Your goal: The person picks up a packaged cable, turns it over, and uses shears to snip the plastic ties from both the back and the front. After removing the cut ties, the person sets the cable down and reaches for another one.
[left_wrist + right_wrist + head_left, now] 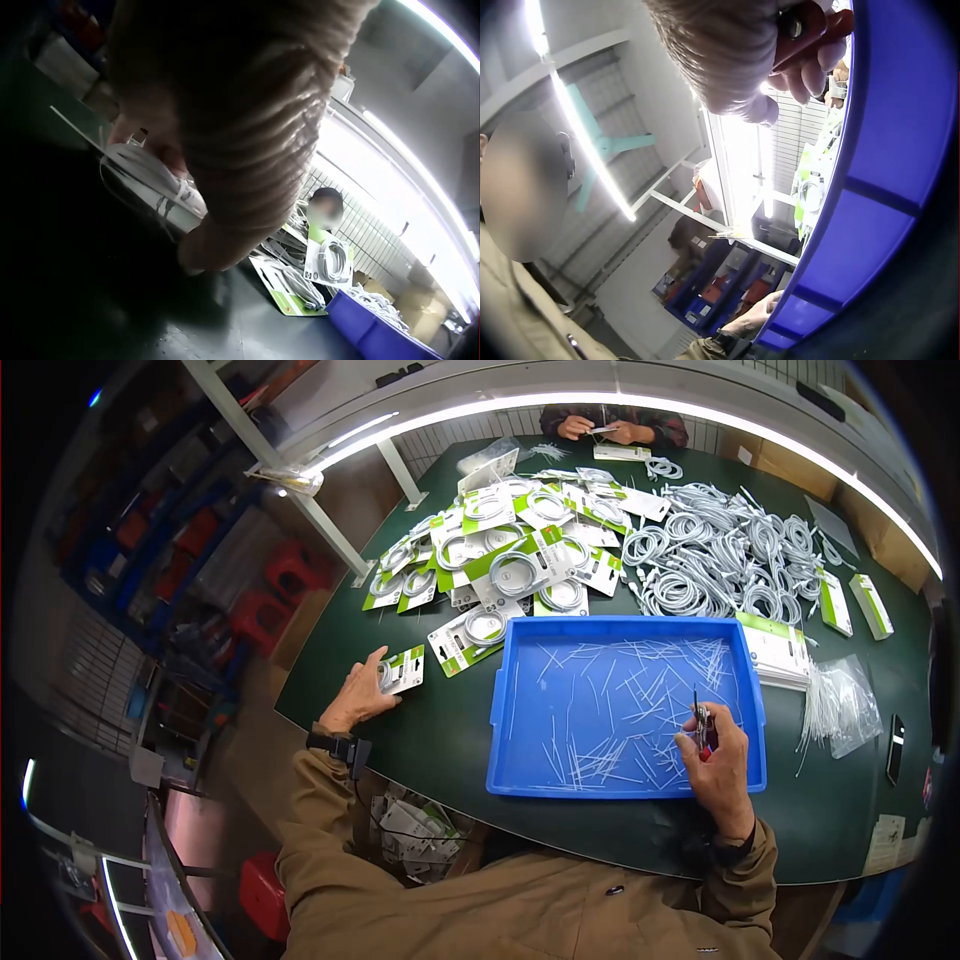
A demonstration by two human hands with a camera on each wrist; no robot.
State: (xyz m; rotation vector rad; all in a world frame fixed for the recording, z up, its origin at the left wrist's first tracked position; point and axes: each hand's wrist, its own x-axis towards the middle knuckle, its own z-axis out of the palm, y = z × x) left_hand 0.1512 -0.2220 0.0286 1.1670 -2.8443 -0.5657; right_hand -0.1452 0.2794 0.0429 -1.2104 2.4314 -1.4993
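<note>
At the table's left edge my left hand (362,695) holds a green-and-white card with a coiled white cable (405,672), its thumb and fingers about the card's near side. In the left wrist view the coiled cable (146,169) shows beyond the hand, with a thin white tie sticking out. My right hand (718,765) grips red-handled cutting pliers (706,735) over the right side of a blue tray (497,730). Their red handles (806,34) lie in the palm in the right wrist view. Thin white tie strips (590,760) lie scattered in the tray.
Behind the tray rise a heap of carded cables (510,575) and a pile of loose coiled cables (700,550). Right of it are stacked cards (775,650), a bundle of white ties (825,705) and a phone (895,748). Another person's hands (620,432) work at the far side.
</note>
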